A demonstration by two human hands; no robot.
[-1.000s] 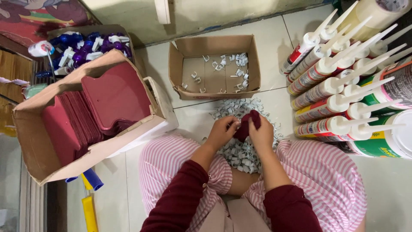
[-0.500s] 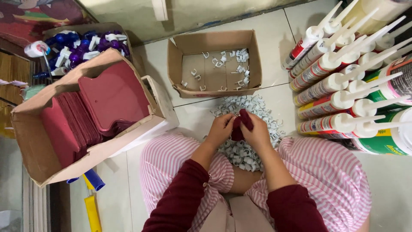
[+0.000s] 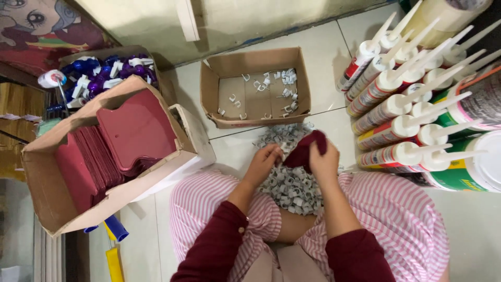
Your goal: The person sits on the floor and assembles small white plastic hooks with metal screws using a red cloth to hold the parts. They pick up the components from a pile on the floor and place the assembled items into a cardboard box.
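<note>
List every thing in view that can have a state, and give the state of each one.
Left hand: fingers on the clip pile.
Right hand: gripping a maroon card.
Small box: open, a few white clips inside.
Big box: open, tilted, stacked with maroon cards.
Sealant tubes: capped, lying side by side.
Far box: open, full of blue and white parts.

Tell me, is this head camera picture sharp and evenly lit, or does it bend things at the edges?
In the head view, light is soft and even on the pale floor; the left edge falls dark. The hands, left and right, look slightly soft, while the sealant tubes splay outward, which suggests wide-lens distortion. A faint sheen shows on the tiles, no harsh glare.
</note>
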